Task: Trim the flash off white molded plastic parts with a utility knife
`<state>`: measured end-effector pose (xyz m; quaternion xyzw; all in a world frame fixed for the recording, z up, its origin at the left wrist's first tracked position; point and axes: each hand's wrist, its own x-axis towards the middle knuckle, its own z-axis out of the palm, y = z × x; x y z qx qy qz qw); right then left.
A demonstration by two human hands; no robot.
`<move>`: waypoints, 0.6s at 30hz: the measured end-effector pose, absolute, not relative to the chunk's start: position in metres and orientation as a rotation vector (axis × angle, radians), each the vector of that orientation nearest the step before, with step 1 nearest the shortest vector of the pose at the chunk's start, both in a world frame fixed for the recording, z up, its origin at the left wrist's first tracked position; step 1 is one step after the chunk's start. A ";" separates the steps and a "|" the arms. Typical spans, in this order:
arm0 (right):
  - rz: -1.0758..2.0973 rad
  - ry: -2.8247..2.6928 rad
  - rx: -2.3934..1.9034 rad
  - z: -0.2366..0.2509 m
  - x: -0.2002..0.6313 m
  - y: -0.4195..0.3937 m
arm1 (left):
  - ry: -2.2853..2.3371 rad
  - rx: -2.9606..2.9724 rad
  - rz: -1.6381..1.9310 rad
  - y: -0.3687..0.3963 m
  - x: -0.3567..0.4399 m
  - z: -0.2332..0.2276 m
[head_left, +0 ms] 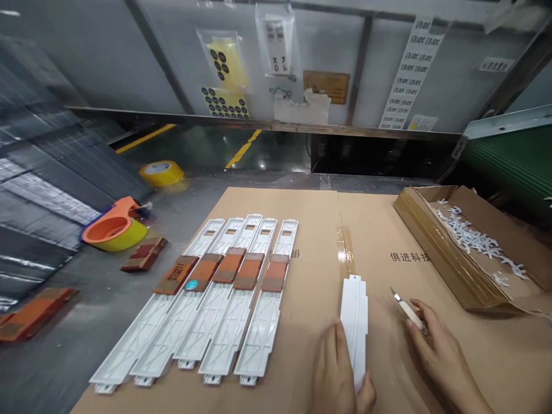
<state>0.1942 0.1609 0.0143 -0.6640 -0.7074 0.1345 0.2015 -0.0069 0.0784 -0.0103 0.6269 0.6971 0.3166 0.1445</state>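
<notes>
A white plastic panel (357, 322) with a long ridge points away from me over the cardboard. My left hand (338, 368) grips its near end, fingers along the left edge and thumb at the right. To the right, my right hand (435, 345) is closed around the pale handle of a craft knife (405, 307). The blade points up and left, apart from the panel. Several long white plastic trays (259, 339) lie side by side to the left, with reddish-brown blocks (275, 273) across their middles.
A cardboard box (431, 253) with small white plastic bits (470, 236) stands at the right. Cardboard (310, 322) covers the work surface. At the left are yellow tape (161, 172), an orange tape dispenser (114, 224) and more reddish blocks (144, 255). A grey metal panel (328, 34) rises behind.
</notes>
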 end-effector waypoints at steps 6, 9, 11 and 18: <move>-0.087 -2.204 -1.758 -0.001 0.203 0.161 | 1.610 1.452 1.254 0.071 -0.025 0.004; -0.165 -2.197 -1.737 -0.005 0.201 0.159 | 1.209 1.029 1.425 0.077 -0.036 0.016; -0.094 -2.141 -1.697 -0.003 0.198 0.153 | 0.957 0.766 1.519 0.081 -0.046 0.023; 0.818 -2.344 -1.036 0.021 0.193 0.122 | 0.736 0.423 1.715 0.074 -0.081 0.035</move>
